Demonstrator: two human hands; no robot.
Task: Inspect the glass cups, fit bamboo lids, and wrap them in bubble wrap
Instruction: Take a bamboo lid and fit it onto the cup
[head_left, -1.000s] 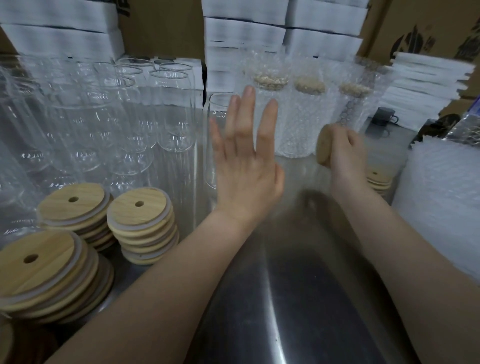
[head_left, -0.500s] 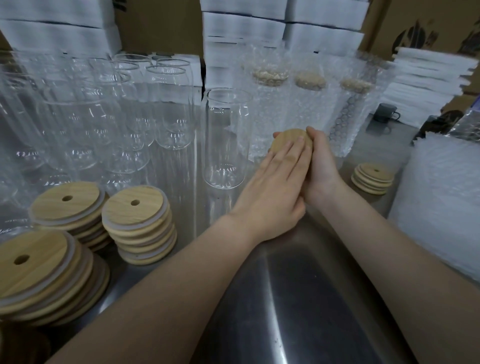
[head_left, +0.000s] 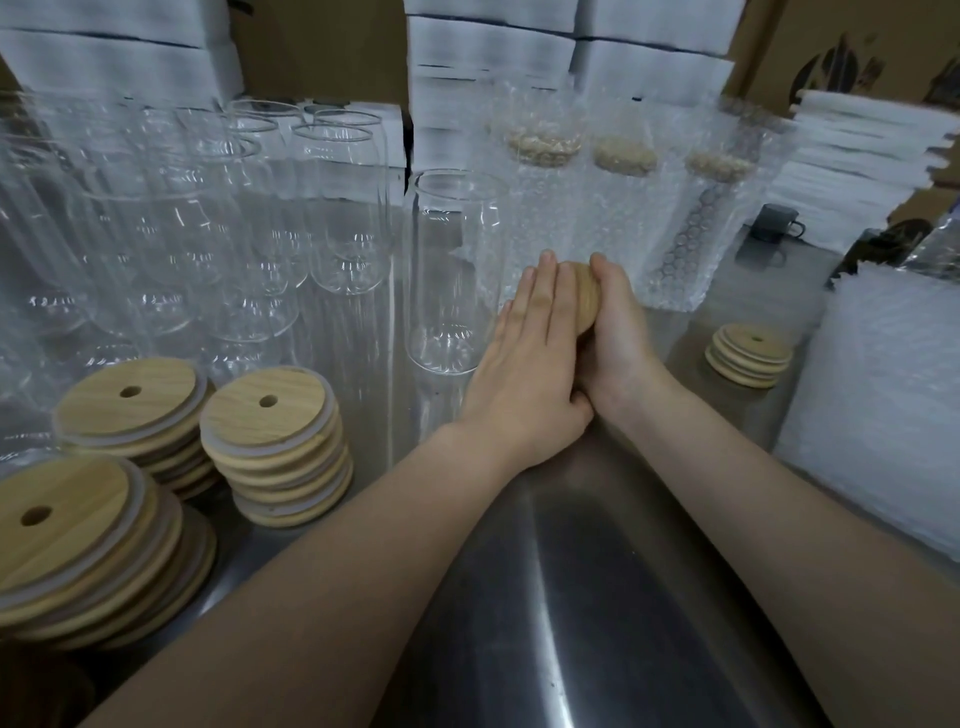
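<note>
My right hand (head_left: 621, 340) grips a round bamboo lid (head_left: 586, 299) on edge above the steel table. My left hand (head_left: 530, 358) lies flat against the lid's face, fingers straight and pressing it. Just left of the hands stands an empty glass cup (head_left: 457, 270), upright and apart from them. Many more bare glass cups (head_left: 218, 218) crowd the left side. Behind the hands, three cups wrapped in bubble wrap (head_left: 613, 218) stand with lids on.
Stacks of bamboo lids sit at the left (head_left: 270, 436) (head_left: 78, 540) and a small stack at the right (head_left: 750, 356). A pile of bubble wrap (head_left: 883, 405) fills the right edge. White boxes (head_left: 493, 47) and cardboard line the back. The steel table (head_left: 597, 597) lies under my arms.
My left hand came down from an open raised pose onto the lid. My right hand brought the lid leftwards and lower, and both hands now meet on it.
</note>
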